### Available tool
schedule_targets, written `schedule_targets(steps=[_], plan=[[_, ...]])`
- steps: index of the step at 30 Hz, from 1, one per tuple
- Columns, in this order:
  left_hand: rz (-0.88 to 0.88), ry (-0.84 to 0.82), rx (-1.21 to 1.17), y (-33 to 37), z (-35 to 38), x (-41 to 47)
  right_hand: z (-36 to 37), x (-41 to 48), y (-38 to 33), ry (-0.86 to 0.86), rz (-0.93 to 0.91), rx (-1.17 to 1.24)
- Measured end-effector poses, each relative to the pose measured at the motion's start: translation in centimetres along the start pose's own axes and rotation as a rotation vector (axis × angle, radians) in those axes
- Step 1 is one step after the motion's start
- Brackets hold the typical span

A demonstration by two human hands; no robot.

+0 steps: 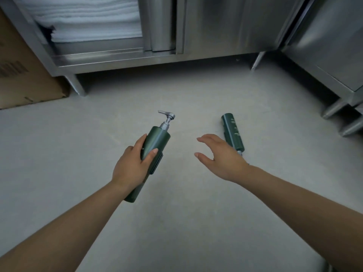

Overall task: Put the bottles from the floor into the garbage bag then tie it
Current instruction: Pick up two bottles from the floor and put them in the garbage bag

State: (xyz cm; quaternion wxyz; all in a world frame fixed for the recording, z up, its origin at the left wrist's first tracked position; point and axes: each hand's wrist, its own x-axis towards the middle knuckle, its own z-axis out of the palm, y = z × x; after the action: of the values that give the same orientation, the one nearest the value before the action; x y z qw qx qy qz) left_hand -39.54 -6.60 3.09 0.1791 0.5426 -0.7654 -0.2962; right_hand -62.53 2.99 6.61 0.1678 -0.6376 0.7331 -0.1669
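Note:
My left hand (130, 165) grips a dark green pump bottle (157, 140) with a silver pump head pointing away from me. A second dark green bottle (135, 191) lies under that hand, partly hidden by my palm and wrist; I cannot tell whether the hand holds it too. Another dark green bottle (232, 132) lies on the grey floor to the right, its pump end toward me. My right hand (222, 156) hovers just left of it, fingers apart and curved, holding nothing. No garbage bag is in view.
A stainless steel cabinet (225, 30) stands ahead with its left door slid open on stacked white towels (92, 18). A cardboard box (23, 75) leans at the left. Another steel unit (334, 48) on legs stands at the right. Grey floor (186, 222) stretches between.

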Motion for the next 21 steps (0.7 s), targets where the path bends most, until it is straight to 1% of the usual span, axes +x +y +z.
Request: schedule_targets(steps=[4,8,15,21], plan=[[-0.062,0.014,-0.025,3.5,5.6,1.6,0.1,0.1,7.8,0.045,0.052,0.056],[-0.106,-0.012,-0.061,6.3,10.3,2.2,0.9,0.4,13.7,0.115,0.125,0.147],[-0.124,-0.074,0.002,8.6,15.4,2.9,3.5,2.6,19.7,0.175,0.19,0.175],[-0.147,-0.087,-0.021,8.3,17.3,3.7,5.9,6.0,23.6,0.163,0.253,0.154]])
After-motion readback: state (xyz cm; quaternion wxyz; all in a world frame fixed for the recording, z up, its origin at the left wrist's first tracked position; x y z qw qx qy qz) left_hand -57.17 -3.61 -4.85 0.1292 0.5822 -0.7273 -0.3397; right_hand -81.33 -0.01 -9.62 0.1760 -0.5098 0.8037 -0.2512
